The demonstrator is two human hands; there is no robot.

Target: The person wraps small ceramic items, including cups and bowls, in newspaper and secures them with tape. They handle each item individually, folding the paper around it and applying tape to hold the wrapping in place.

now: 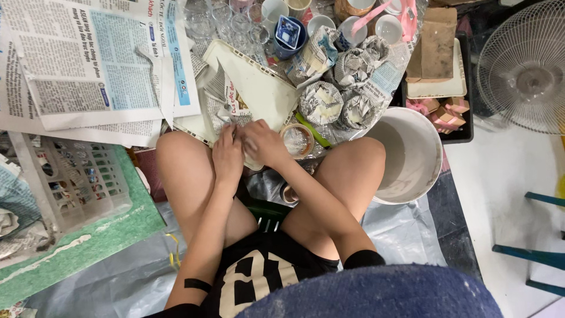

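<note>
white plastic, a flat tray [256, 82] lies tilted on the floor in front of the knees, its long axis running from upper left down toward lower right, one corner pointing at the hands. the left hand [228, 154] and the right hand [263, 143] meet just past the knees, fingers curled narrow around a small pale piece that touches the tray's near edge; what the piece is cannot be told, since the fingers cover most of it. just right of the right hand sits a roll of tape [297, 140], flat, its hole facing up.

room to move is tight. newspaper sheets [88, 59] spread over the upper left, their edges overlapping the tray. paper-wrapped cups [341, 88] crowd the space beyond the tape, and clear glasses [226, 23] stand behind them. a white bucket [415, 171] presses against the right knee, mouth open upward. a clear plastic basket [70, 176] lies on a green mat [88, 247] beside the left knee. the only open floor is the grey plastic sheet [400, 229] under the legs and the pale floor at far right near a fan [524, 65].
</note>
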